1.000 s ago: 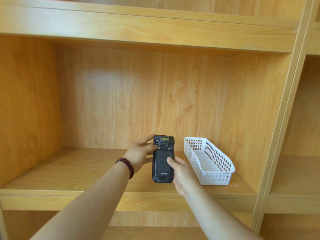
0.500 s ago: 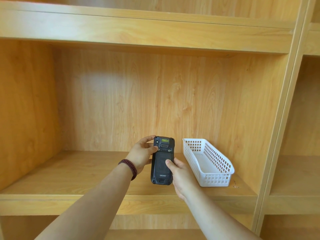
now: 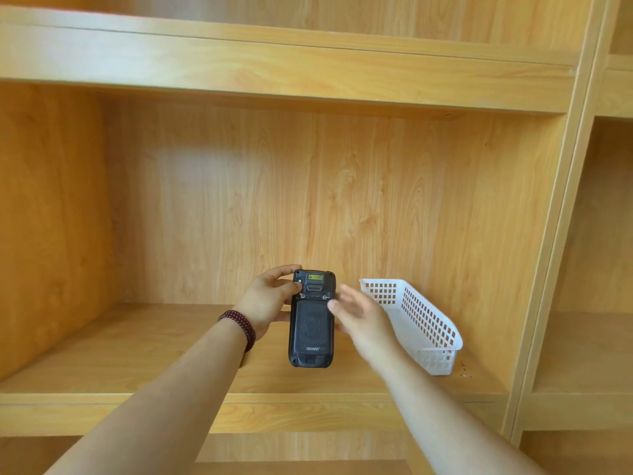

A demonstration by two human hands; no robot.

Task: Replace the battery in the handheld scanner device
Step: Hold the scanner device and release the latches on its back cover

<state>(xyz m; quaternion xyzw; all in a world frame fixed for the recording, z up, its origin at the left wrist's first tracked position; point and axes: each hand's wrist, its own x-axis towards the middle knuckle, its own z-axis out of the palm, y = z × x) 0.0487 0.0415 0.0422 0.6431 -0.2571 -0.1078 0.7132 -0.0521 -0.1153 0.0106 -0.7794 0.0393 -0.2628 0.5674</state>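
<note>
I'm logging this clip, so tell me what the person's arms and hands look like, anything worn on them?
Both forearms are bare, with no sleeves in view and no gloves. The left hand has a bracelet of dark red beads, wound in more than one strand at the wrist. The right hand and its wrist carry nothing visible.

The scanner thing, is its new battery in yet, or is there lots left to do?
Nothing looks done yet. The scanner has its back cover on, held back-up by the left hand above the shelf. The right hand is open and blurred beside it. No battery is in view, and the white basket looks empty. Opening and swapping remain.
</note>
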